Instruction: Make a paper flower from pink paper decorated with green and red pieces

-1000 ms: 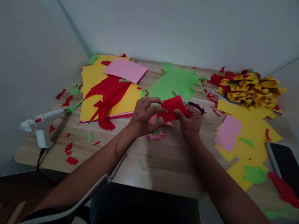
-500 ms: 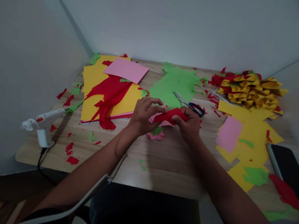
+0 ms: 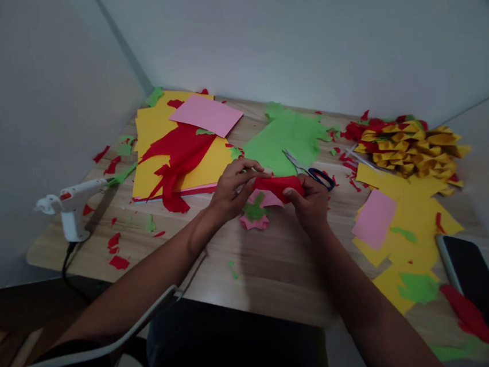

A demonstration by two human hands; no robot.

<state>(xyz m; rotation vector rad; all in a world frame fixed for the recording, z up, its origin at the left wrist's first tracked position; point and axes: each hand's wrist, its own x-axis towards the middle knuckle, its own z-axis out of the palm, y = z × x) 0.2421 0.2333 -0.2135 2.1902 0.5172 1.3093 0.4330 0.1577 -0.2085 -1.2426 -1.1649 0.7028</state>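
So the red paper (image 3: pixel 279 185) is mid-frame, lying sideways between both hands, long axis roughly left-right; left hand (image 3: pixel 231 191) pinches one end, right hand (image 3: pixel 312 203) grips the other, thumb on top.

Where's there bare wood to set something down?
Mainly between the small green scrap, the right forearm and the table's front edge. It's crowded at back right with folded yellow paper, and at back left with yellow sheets.

Both forearms angled inward, left fingers bent (image 3: pixel 245 175), right thumb extended (image 3: pixel 293 196)
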